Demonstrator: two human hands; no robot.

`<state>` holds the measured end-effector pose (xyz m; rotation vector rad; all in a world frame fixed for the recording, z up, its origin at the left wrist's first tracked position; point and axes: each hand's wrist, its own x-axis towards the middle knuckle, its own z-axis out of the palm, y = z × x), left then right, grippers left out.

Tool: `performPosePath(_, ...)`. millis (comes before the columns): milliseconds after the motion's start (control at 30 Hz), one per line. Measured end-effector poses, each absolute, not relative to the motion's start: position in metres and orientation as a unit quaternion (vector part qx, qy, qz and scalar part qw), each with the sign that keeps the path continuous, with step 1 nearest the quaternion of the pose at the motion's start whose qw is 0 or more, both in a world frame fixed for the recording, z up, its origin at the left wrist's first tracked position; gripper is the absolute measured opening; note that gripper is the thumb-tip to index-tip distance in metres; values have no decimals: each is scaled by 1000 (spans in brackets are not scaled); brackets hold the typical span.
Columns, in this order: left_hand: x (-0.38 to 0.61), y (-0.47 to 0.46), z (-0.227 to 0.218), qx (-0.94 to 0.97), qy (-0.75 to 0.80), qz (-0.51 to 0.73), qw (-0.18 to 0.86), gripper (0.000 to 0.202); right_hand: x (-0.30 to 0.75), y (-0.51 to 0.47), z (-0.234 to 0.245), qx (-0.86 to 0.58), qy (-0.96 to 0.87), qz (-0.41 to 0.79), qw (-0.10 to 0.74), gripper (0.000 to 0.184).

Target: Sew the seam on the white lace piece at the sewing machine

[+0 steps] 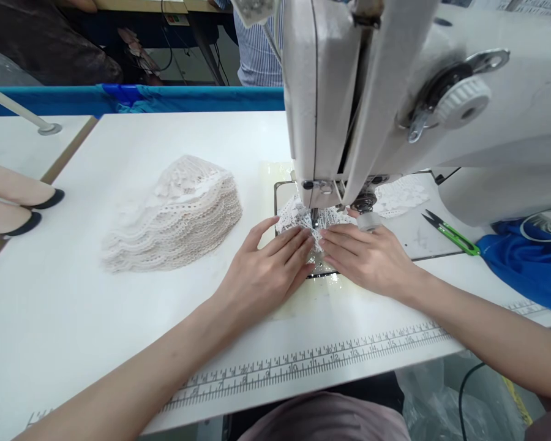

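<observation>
A white lace piece (pixel 294 211) lies under the needle and presser foot of a sewing machine (pixel 314 104). My left hand (pixel 273 263) rests flat on the lace's near left side, fingers stretched toward the presser foot. From the right, my right hand (pixel 370 254) presses the lace with its fingers extended, the fingertips close to the needle. Part of the lace is hidden beneath both hands. Left of the machine sits a stack of lace pieces (pixel 188 214). More white lace (pixel 401 195) shows behind the machine head, on the right.
Green-handled thread snips (pixel 452 233) lie right of the machine bed, beside blue cloth (pixel 528 263). A ruler strip (pixel 303 367) runs along the table's front edge. At the far left are two fabric-covered forms with black ends (pixel 22 223). Other people are beyond the blue barrier (pixel 188 98).
</observation>
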<state>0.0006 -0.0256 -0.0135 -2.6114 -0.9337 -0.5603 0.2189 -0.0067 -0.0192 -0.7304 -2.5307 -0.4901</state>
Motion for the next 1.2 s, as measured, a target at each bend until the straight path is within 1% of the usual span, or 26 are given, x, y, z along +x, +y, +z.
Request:
performPosePath(233,3,-31,-12,-910,-330,-196,158,26,220,-12,-16,-273,-924,-168,208,24)
performPosePath(500,2,-25,-15,-906,-340,-198,156,30,218,-6,-17,-277,-918,-181,217,26)
performPosePath(733,2,-18,-17,-901,-353,-198,154,34,216,-4,-17,-310,-914,-191,181,31)
performPosePath(900,2,-14,-17,-900,-371,-193,125,34,216,-4,-15,-336,-913,-179,148,34)
performPosePath(1067,1,-10,-18,-895,-389,-195,97,35,217,-2,-16,-342,-908,-190,148,35)
performPosePath(1200,1,-10,-17,-893,-388,-192,118,36,218,0,-18,-356,-899,-203,154,33)
